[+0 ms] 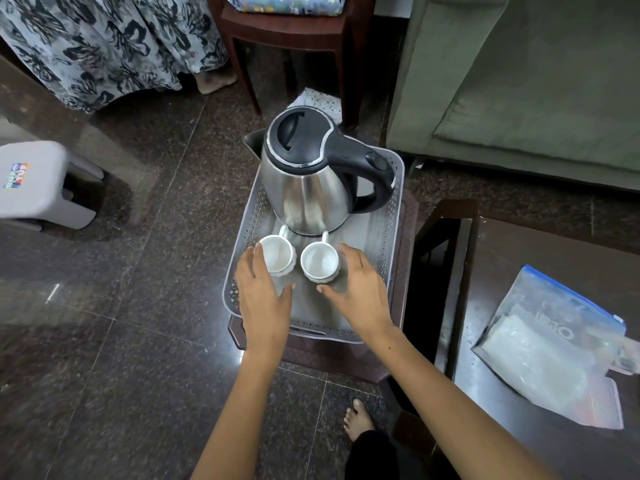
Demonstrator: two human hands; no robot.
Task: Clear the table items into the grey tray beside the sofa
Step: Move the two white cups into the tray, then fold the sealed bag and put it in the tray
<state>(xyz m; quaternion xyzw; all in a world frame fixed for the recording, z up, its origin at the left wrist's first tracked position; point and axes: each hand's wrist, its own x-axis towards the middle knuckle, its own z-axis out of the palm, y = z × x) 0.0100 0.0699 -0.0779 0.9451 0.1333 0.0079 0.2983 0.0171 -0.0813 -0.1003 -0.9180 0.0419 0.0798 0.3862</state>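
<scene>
A grey perforated tray [384,244] sits on a low dark stool beside the green sofa [526,84]. In it stand a steel electric kettle [308,178] with a black lid and handle, and two white cups side by side in front of it. My left hand [263,292] curves around the outer side of the left cup [277,254], fingers spread, thumb apart from it. My right hand [360,289] curves likewise beside the right cup [320,261]. Neither cup is lifted; both rest on the tray floor.
A dark table [540,327] at the right carries a clear zip bag [550,344] of white contents. A dark wooden chair [294,39] stands behind the tray. A grey plastic stool [38,181] is at the left. Another person's patterned dress and foot show at the top left.
</scene>
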